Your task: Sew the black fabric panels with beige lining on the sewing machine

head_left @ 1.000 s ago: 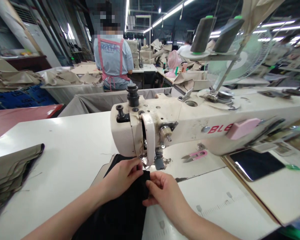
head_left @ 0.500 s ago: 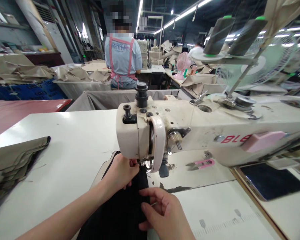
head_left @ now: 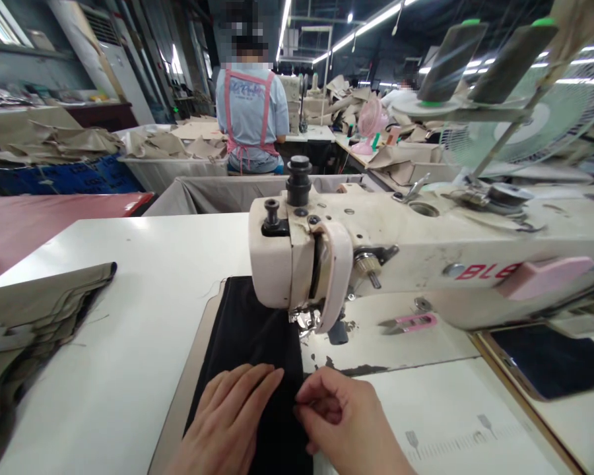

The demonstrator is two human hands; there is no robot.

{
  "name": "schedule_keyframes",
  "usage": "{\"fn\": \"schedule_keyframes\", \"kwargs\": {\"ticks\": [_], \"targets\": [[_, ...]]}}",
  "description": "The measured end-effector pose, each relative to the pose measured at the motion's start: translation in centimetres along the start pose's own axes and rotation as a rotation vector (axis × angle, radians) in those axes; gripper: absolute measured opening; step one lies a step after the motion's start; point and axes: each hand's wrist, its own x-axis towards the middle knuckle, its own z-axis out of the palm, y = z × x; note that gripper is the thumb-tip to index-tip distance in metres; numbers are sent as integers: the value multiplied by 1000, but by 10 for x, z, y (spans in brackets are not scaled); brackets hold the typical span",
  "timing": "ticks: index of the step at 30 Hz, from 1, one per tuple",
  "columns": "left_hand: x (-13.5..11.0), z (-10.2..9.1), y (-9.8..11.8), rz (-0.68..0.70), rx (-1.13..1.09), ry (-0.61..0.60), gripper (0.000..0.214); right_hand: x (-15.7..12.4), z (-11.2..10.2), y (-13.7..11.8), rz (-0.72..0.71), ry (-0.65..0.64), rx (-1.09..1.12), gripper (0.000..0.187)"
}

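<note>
A strip of black fabric (head_left: 250, 330) lies on the white table under the presser foot (head_left: 307, 320) of a cream sewing machine (head_left: 376, 257). My left hand (head_left: 228, 415) rests flat on the fabric with its fingers stretched out and together. Just right of it, my right hand (head_left: 346, 422) pinches the fabric's right edge between thumb and curled fingers. Both hands sit a little in front of the needle.
Pink thread snips (head_left: 408, 322) lie on the machine bed. A phone (head_left: 559, 359) lies at the right. Folded tan fabric pieces (head_left: 34, 316) are stacked at the left. A person in a blue shirt (head_left: 250, 109) sits at a far table. Thread cones (head_left: 450, 59) and a fan (head_left: 554, 125) stand behind the machine.
Both hands have drawn back from the presser foot towards me. My left hand went from gripping the fabric at the needle to lying flat on it. More black fabric now shows behind the hands.
</note>
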Motion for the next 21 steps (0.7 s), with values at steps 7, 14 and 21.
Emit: {"fn": "schedule_keyframes", "kwargs": {"ticks": [7, 14, 21], "targets": [[13, 4, -22, 214, -158, -150, 72, 16, -4, -6, -40, 7, 86, 10], [38, 1, -39, 234, -170, -252, 56, 19, -7, -8, -37, -15, 11, 3], [61, -13, -52, 340, -143, -327, 53, 20, -31, -9, -915, -33, -718, 31]]}}
